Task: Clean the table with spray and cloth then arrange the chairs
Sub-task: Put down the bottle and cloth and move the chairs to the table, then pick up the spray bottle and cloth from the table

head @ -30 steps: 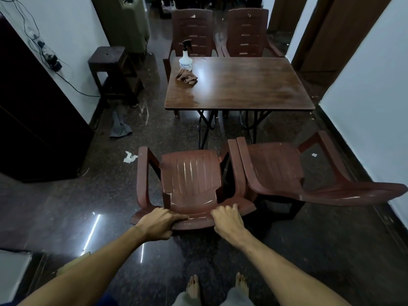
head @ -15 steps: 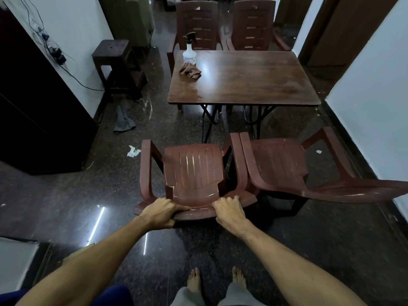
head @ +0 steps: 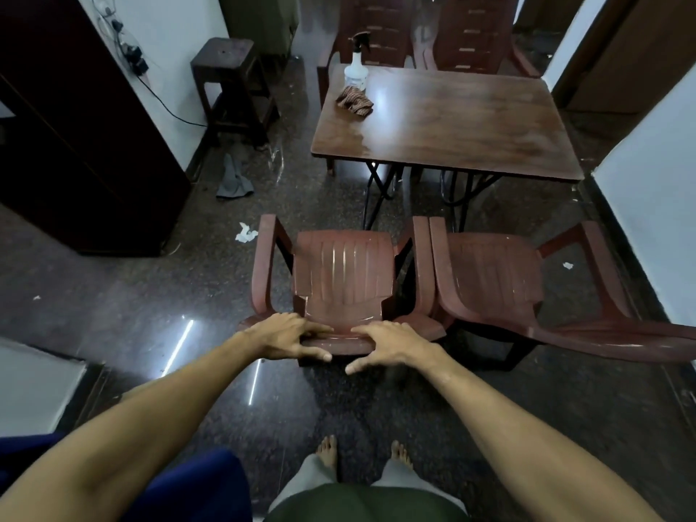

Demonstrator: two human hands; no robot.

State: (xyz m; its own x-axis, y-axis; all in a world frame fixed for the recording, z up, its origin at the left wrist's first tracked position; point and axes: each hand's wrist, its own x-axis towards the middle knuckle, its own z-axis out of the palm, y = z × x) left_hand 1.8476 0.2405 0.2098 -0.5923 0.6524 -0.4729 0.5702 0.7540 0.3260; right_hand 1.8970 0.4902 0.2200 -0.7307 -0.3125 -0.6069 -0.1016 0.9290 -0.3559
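In front of me stands a reddish-brown plastic chair (head: pixel 342 273) facing the brown table (head: pixel 452 126). My left hand (head: pixel 286 335) grips the top edge of its backrest, thumb underneath. My right hand (head: pixel 391 342) lies on the same edge beside it, fingers stretched over the top and thumb spread below. A second chair (head: pixel 493 273) stands armrest to armrest on its right. A white spray bottle (head: pixel 356 69) and a crumpled striped cloth (head: pixel 354 101) sit on the table's far left corner. Behind the table stand two more chairs (head: pixel 373 28) (head: pixel 474 32).
A dark cabinet (head: pixel 75 145) and a brown stool (head: pixel 226 69) line the left wall. A grey rag (head: pixel 233 178) and a paper scrap (head: pixel 244 233) lie on the glossy floor to the left. The white wall (head: pixel 659 220) runs close along the right.
The fingers of both hands have flattened on the backrest edge, and the right thumb has spread away. The chair stays roughly where it was.
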